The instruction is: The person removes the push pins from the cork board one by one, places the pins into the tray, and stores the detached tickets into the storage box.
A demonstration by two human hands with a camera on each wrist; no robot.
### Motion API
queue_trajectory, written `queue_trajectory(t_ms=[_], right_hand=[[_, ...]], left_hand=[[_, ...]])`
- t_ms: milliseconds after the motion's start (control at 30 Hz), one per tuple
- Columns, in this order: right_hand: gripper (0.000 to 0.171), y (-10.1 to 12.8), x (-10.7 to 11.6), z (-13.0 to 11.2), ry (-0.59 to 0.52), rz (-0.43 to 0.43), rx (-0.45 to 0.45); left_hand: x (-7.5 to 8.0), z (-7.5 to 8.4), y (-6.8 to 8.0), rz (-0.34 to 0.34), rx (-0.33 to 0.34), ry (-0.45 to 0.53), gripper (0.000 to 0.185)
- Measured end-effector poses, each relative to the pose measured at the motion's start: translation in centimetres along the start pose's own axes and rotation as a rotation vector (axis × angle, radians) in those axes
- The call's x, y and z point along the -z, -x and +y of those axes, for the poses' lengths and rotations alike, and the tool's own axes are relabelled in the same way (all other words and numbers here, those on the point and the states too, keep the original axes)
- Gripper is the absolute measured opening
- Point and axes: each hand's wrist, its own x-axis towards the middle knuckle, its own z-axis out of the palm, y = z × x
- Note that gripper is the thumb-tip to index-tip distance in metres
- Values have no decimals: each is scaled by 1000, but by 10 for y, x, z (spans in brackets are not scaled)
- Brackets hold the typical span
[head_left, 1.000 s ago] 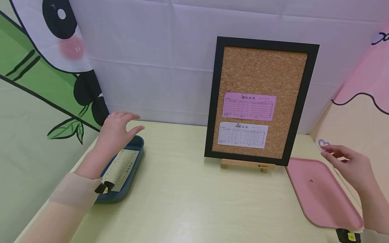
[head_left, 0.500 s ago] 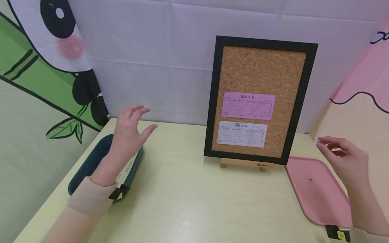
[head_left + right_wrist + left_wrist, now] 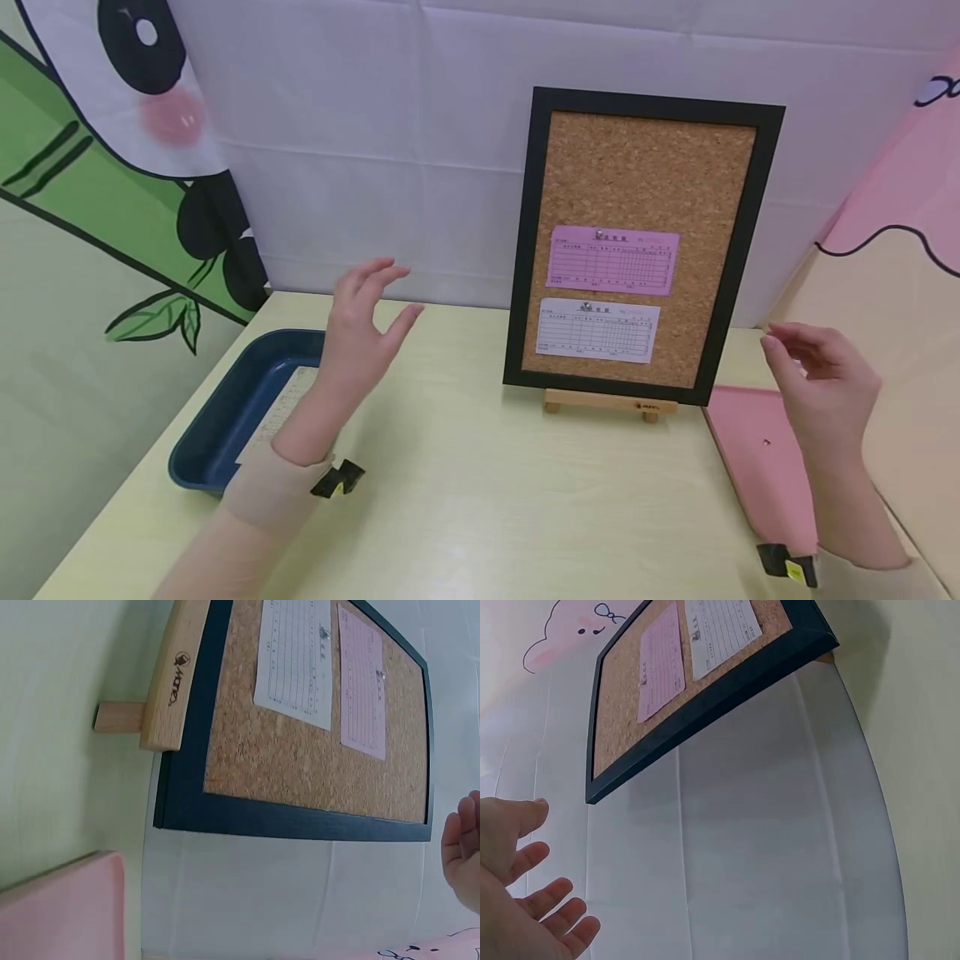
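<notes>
- Here, a left hand point(image 3: 358, 333) hovers with fingers spread wide, holding nothing, above a blue tray point(image 3: 225, 412) containing a paper slip point(image 3: 281, 408)
- Centre, a cork board point(image 3: 645, 242) stands on the table point(image 3: 480, 500)
- Right hand point(image 3: 821, 379), fingers loosely curled, empty, over a pink tray point(image 3: 757, 467)

Bright even indoor light, soft faint shadows, sharp focus, wrist views tilted

The cork board point(image 3: 643, 242) stands on a wooden stand point(image 3: 609, 404) between both hands, beyond the fingertips. Two slips point(image 3: 600, 329) hang on it, one above the other. A tray point(image 3: 225, 408) holding paper point(image 3: 281, 408) lies below the left hand point(image 3: 360, 333); another tray point(image 3: 757, 475) lies under the right hand point(image 3: 821, 379).
</notes>
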Motion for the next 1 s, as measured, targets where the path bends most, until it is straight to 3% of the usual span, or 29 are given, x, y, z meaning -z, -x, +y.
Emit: queue_trajectory(t_ms=[233,367,600,833,1000], right_hand=[[18,3,-26,-2,-400,48,70],[18,5,-39,-8,-468,72,84],[20,9,-60,-20,-474,80,76],[21,5,-77,-20,-240,66,93],[20,1,-88,-23,-191,27,102]], left_hand=[[-19,12,-5,45,-6,107,40],[-32,16,-8,59,-5,150,39],[-56,23,-11,47,-17,216,40],[-75,29,-13,2,-11,266,43],[-87,32,-17,-39,16,307,47]])
